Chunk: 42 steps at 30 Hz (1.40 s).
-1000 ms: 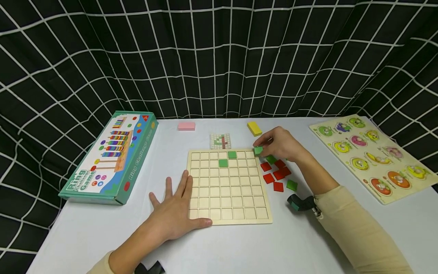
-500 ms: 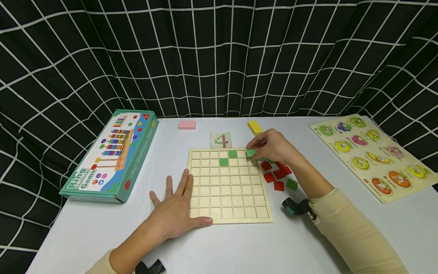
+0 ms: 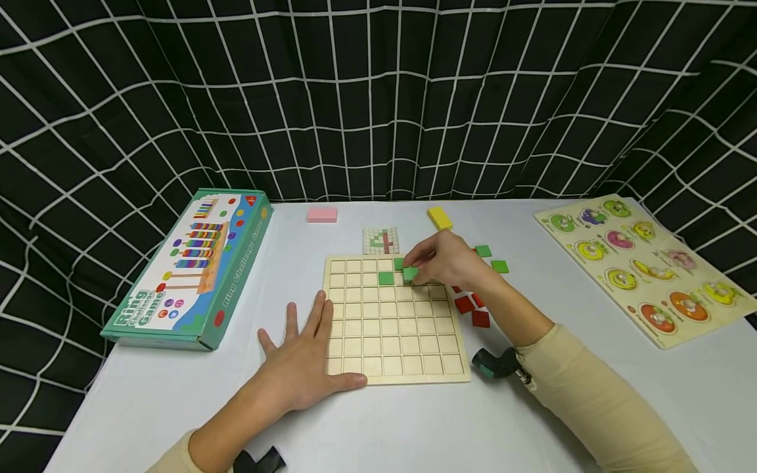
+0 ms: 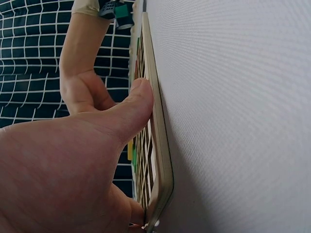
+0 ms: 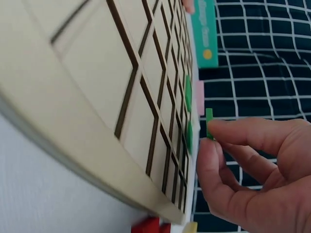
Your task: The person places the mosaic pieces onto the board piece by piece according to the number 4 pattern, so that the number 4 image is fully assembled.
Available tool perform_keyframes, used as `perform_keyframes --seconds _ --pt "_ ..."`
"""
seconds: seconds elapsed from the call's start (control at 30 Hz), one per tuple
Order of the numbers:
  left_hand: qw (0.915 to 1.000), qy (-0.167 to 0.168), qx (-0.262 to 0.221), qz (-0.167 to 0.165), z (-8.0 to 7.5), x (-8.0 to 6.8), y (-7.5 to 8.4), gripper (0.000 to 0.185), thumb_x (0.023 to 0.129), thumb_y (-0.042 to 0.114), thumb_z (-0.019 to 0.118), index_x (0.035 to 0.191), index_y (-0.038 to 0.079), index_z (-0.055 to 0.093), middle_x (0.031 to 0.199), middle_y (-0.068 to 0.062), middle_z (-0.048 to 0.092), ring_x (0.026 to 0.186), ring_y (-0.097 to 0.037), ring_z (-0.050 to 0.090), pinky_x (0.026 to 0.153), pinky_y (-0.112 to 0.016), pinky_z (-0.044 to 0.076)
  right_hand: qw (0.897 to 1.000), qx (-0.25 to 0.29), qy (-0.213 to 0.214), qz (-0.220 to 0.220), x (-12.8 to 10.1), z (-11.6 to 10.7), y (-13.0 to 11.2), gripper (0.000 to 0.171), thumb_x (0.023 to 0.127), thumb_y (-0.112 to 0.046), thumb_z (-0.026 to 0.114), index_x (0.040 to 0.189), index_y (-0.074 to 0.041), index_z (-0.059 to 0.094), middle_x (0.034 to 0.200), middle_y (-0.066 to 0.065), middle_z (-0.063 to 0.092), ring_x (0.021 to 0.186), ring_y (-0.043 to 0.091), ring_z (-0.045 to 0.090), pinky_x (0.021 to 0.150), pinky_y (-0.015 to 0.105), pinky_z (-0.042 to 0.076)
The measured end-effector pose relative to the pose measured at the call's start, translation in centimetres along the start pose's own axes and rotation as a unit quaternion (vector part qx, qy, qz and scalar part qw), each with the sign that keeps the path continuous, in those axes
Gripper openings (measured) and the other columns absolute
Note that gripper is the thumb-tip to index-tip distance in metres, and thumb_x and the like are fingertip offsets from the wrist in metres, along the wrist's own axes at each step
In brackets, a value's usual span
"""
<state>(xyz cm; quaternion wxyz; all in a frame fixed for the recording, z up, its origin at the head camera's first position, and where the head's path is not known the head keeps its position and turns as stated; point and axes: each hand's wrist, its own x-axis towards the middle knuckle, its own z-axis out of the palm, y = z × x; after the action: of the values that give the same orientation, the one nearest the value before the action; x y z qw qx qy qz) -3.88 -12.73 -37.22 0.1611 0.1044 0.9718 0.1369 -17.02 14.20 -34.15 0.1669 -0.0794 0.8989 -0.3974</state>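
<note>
A wooden grid board (image 3: 400,345) lies flat on the white table. Along its left edge and near corner rests my left hand (image 3: 298,374), fingers spread straight, thumb (image 4: 138,99) on the near rim. My right hand (image 3: 454,263) pinches a green square tile (image 3: 409,276) between thumb and fingertips, just over the far part of the grid. In the right wrist view that tile (image 5: 209,116) stands edge-on, above the board's surface. Two other green tiles lie in grid cells: one (image 3: 386,278) in the second row, another (image 3: 399,264) in the top row, partly covered by the hand.
Loose red tiles (image 3: 481,318) and green tiles (image 3: 499,267) lie right of the board, some hidden under the right arm. Behind it are a small pattern card (image 3: 381,241), a pink block (image 3: 322,215) and a yellow block (image 3: 439,218). A game box (image 3: 195,269) and fruit puzzle (image 3: 639,263) flank it.
My right hand has carried the green tile leftward from the board's right edge to beside the two green tiles in the grid. The left hand has stayed in place.
</note>
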Motion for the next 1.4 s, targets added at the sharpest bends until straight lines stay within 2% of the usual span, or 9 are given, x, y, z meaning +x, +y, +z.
perform_keyframes --seconds 0.27,0.5,0.87,1.4 --pt "1.0000 0.000 0.003 0.000 0.0 0.0 0.0 0.133 0.077 0.082 0.071 0.168 0.006 0.010 0.177 -0.009 -0.001 0.155 -0.060 0.006 0.097 -0.095 0.011 0.999 0.028 -0.013 0.015 0.2 1.1 -0.8 0.029 0.078 0.002 0.084 0.105 -0.006 0.082 0.104 0.012 0.073 0.094 0.021 0.062 0.076 0.026 0.052" --pt "1.0000 -0.001 -0.002 0.002 -0.1 -0.2 0.0 0.134 0.076 0.083 0.070 0.168 0.005 0.010 0.177 -0.010 0.000 0.154 -0.062 0.007 0.096 -0.096 0.011 0.999 0.033 -0.029 0.008 0.3 1.9 -1.6 0.028 0.076 0.004 0.084 0.102 -0.009 0.083 0.098 0.007 0.073 0.096 0.021 0.062 0.078 0.027 0.052" --pt "1.0000 0.002 -0.001 0.003 -0.1 -0.1 0.0 0.133 0.077 0.082 0.070 0.167 0.005 0.011 0.177 -0.010 -0.001 0.154 -0.061 0.006 0.096 -0.096 0.011 0.998 0.040 -0.050 0.001 0.7 3.1 -2.8 0.029 0.076 0.007 0.082 0.101 -0.007 0.083 0.100 0.005 0.075 0.094 0.018 0.062 0.079 0.025 0.052" --pt "1.0000 0.003 -0.001 0.003 0.1 0.1 -0.1 0.134 0.076 0.082 0.071 0.168 0.005 0.010 0.177 -0.009 -0.002 0.154 -0.060 0.006 0.096 -0.096 0.011 0.998 0.035 -0.056 0.011 1.1 4.3 -3.7 0.029 0.073 0.012 0.083 0.096 -0.005 0.082 0.093 0.006 0.072 0.088 0.017 0.061 0.069 0.023 0.052"
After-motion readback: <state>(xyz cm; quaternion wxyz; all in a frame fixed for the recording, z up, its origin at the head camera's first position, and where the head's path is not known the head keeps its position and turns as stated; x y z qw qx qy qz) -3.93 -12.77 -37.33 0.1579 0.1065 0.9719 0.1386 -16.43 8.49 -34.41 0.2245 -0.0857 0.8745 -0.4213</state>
